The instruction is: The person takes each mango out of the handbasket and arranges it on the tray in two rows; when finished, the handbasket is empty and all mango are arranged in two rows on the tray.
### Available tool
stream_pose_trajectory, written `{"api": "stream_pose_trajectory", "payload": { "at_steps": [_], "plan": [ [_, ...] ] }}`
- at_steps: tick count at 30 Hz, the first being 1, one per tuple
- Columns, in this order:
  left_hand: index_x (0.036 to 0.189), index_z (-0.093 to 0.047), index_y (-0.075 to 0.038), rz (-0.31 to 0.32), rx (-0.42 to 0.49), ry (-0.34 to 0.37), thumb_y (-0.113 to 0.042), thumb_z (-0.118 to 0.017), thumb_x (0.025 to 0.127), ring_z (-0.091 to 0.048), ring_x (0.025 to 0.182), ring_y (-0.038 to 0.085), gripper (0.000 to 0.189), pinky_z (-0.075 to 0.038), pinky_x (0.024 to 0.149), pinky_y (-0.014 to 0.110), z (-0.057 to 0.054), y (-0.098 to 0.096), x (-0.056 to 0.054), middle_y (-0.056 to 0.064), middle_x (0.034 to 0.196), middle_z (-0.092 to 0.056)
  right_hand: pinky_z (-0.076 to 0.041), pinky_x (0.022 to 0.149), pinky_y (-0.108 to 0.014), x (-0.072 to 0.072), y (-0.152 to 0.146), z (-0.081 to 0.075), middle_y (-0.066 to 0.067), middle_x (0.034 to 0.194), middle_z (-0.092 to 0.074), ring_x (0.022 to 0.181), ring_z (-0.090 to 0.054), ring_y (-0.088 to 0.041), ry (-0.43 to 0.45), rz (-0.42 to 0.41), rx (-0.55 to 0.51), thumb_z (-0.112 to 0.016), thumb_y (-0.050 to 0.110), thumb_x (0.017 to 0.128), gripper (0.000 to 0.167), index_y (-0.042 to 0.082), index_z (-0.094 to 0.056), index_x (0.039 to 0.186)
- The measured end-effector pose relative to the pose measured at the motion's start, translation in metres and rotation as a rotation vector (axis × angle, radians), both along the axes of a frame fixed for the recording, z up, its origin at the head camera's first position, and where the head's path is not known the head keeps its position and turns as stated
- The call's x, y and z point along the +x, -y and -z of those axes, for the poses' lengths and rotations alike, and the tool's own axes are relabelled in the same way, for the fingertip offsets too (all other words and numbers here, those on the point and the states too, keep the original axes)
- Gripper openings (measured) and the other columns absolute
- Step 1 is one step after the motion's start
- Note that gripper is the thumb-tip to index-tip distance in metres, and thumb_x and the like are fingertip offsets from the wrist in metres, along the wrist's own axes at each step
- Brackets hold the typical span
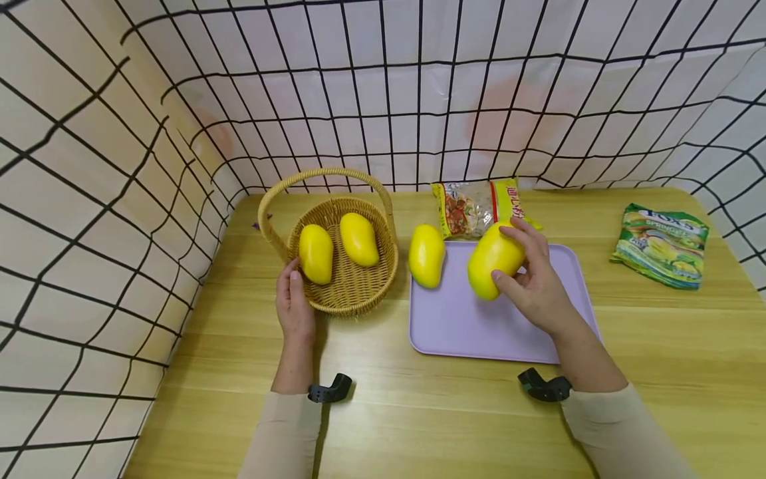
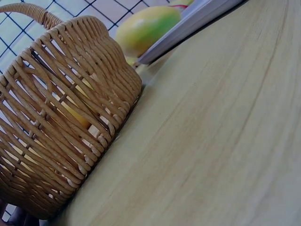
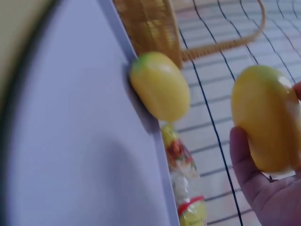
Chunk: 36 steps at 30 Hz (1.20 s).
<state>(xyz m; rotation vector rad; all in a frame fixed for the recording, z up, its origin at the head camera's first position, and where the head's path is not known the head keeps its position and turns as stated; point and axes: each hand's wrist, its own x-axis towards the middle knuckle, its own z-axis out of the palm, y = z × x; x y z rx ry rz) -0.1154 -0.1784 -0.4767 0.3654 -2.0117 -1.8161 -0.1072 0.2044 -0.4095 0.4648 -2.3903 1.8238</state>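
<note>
My right hand (image 1: 538, 286) grips a yellow mango (image 1: 493, 261) between thumb and fingers above the lilac tray (image 1: 455, 332). In the right wrist view the mango (image 3: 263, 117) is clear of the tray, its upper end tinged green. Another mango (image 1: 427, 256) lies at the tray's left rear corner. My left hand (image 1: 295, 306) rests against the left side of the wicker basket (image 1: 353, 307), its fingertips right at the rim. Inside the basket lie two mangoes, one on the left (image 1: 316, 254) and one at the back (image 1: 359, 239). The left wrist view shows the basket's woven wall (image 2: 70, 108) close up.
Behind the tray lies a yellow-ended clear food packet (image 1: 475, 206). A green candy bag (image 1: 661, 246) sits at the table's right. The basket's tall handle (image 1: 326, 171) arches over its back. Black wire mesh (image 1: 389, 93) borders the wooden table (image 1: 419, 412) at the back and sides.
</note>
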Motion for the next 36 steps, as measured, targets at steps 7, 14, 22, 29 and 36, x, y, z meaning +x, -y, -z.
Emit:
{"api": "stream_pose_trajectory", "payload": {
  "at_steps": [7,14,22,29,36],
  "plan": [
    [0.144,-0.055,-0.009,0.0,0.002,0.004,-0.032,-0.039,0.111,-0.038,0.149,0.023,0.043,-0.026,0.125,0.042,0.001,0.0,0.0,0.009,0.154,-0.048,-0.046,0.093,-0.009,-0.016,-0.016,-0.005,-0.004,0.167,-0.018,0.127,-0.04,-0.02,0.02,0.014,0.027,-0.057,-0.009,0.086,0.062,0.003,-0.043,0.146],
    [0.144,-0.055,-0.01,-0.001,0.002,0.012,-0.033,-0.038,0.111,-0.038,0.149,0.023,0.043,-0.026,0.125,0.042,0.0,0.001,-0.001,0.009,0.154,-0.048,-0.044,0.096,-0.012,-0.025,-0.016,0.001,-0.007,0.165,-0.028,0.133,-0.042,-0.02,0.131,0.116,0.048,-0.066,0.014,0.098,0.051,0.011,-0.047,0.146],
    [0.142,-0.056,-0.008,-0.014,-0.005,0.007,-0.031,-0.04,0.11,-0.04,0.147,0.024,0.043,-0.028,0.124,0.042,-0.001,-0.001,-0.001,0.011,0.152,-0.05,-0.049,0.079,-0.016,-0.029,-0.022,0.022,-0.019,0.157,-0.03,0.115,-0.051,-0.029,0.316,0.211,0.138,-0.074,0.026,0.093,0.088,0.021,-0.021,0.162],
    [0.14,-0.057,-0.004,-0.013,0.062,-0.001,-0.017,-0.051,0.105,-0.035,0.15,0.023,0.038,-0.026,0.125,0.042,-0.002,-0.003,-0.001,0.013,0.151,-0.049,-0.048,0.099,-0.042,-0.033,-0.024,0.032,-0.021,0.155,-0.035,0.128,-0.048,-0.037,0.41,0.278,0.169,-0.078,0.031,0.09,0.099,0.019,-0.012,0.163],
    [0.14,-0.058,-0.008,-0.016,0.115,0.031,-0.011,-0.056,0.1,-0.032,0.152,0.021,0.04,-0.028,0.124,0.041,-0.003,-0.002,-0.001,0.008,0.154,-0.046,-0.043,0.111,-0.059,-0.034,-0.021,0.027,-0.022,0.156,-0.039,0.136,-0.046,-0.043,0.444,0.308,0.179,-0.076,0.04,0.091,0.093,0.015,-0.02,0.161]
  ]
}}
